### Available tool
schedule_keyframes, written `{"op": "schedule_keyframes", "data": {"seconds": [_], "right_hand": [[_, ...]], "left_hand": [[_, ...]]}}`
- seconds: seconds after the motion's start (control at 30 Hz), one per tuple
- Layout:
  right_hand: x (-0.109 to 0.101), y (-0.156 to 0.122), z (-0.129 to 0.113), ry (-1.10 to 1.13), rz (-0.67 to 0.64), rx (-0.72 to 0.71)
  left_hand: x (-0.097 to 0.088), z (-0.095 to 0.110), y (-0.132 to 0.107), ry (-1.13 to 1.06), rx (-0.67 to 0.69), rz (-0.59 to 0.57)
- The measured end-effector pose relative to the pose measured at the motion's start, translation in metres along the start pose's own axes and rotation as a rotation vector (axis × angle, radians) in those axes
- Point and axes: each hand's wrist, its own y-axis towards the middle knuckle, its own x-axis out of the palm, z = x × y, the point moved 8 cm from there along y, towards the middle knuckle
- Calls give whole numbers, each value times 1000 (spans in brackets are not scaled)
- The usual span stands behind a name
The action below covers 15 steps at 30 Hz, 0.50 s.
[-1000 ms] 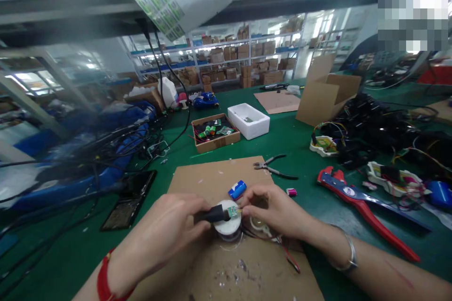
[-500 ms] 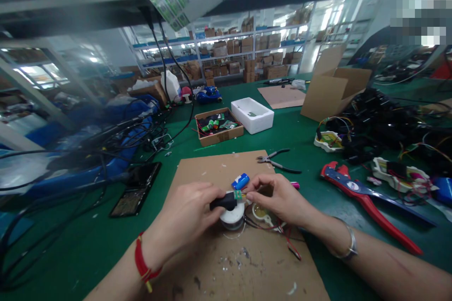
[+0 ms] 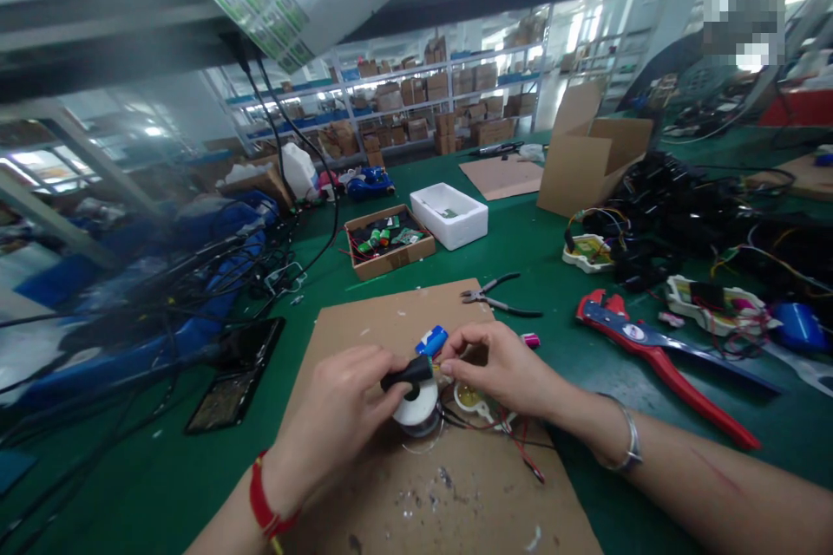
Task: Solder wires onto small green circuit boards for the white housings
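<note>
My left hand (image 3: pixel 338 416) grips a black plug (image 3: pixel 407 375) with a moulded sleeve, above a white spool of solder wire (image 3: pixel 416 408). My right hand (image 3: pixel 498 368) pinches the plug's far end, and its fingers mostly hide a small circuit board there. A blue battery-like cylinder (image 3: pixel 431 341) lies just beyond my fingers on a cardboard sheet (image 3: pixel 364 321). Next to my right hand sits a small round solder tin (image 3: pixel 469 400), with red and black wires (image 3: pixel 521 451) trailing from under that hand.
Steel pliers (image 3: pixel 498 299) lie beyond the sheet, and a red-and-blue wire stripper (image 3: pixel 651 355) lies to the right. Farther back are a component tray (image 3: pixel 383 247), white foam box (image 3: pixel 449 217), cardboard box (image 3: pixel 592 152), and tangled black cables (image 3: pixel 670 217). Cables lie on the left.
The view has shifted slightly left. My hands have drawn closer around the plug, and the green board seen earlier at its tip is now mostly covered by my right fingers.
</note>
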Motion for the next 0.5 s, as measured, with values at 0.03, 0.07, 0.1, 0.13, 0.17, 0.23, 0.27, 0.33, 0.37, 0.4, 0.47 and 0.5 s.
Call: {"op": "schedule_keyframes", "data": {"seconds": [0.03, 0.07, 0.1, 0.13, 0.17, 0.23, 0.27, 0.33, 0.37, 0.4, 0.47, 0.5], "right_hand": [[1, 0, 0, 2, -7, -4], [1, 0, 1, 4, -14, -5], [0, 0, 1, 6, -24, -6], [-1, 1, 1, 7, -34, -6], [-4, 2, 1, 7, -46, -5], [-10, 4, 0, 2, -81, -5], [-14, 5, -1, -1, -107, -7], [-18, 7, -2, -3, -169, -9], [-18, 7, -2, 0, -199, -9], [-17, 7, -1, 5, -223, -7], [-12, 7, 1, 14, -237, 1], [-9, 6, 3, 17, -229, 6]], "left_hand": [[2, 1, 1, -7, 8, 21], [5, 1, 1, -16, 15, 40], [7, 1, 2, -28, 22, 54], [8, 1, 3, -42, 25, 65], [9, 0, 4, -57, 23, 75], [9, -4, 5, -90, 5, 89], [8, -6, 6, -108, -7, 91], [8, -8, 7, -145, -26, 82], [9, -8, 7, -163, -32, 71], [10, -7, 7, -180, -36, 57], [13, -1, 8, -205, -37, 29], [14, 3, 9, -213, -35, 16]]}}
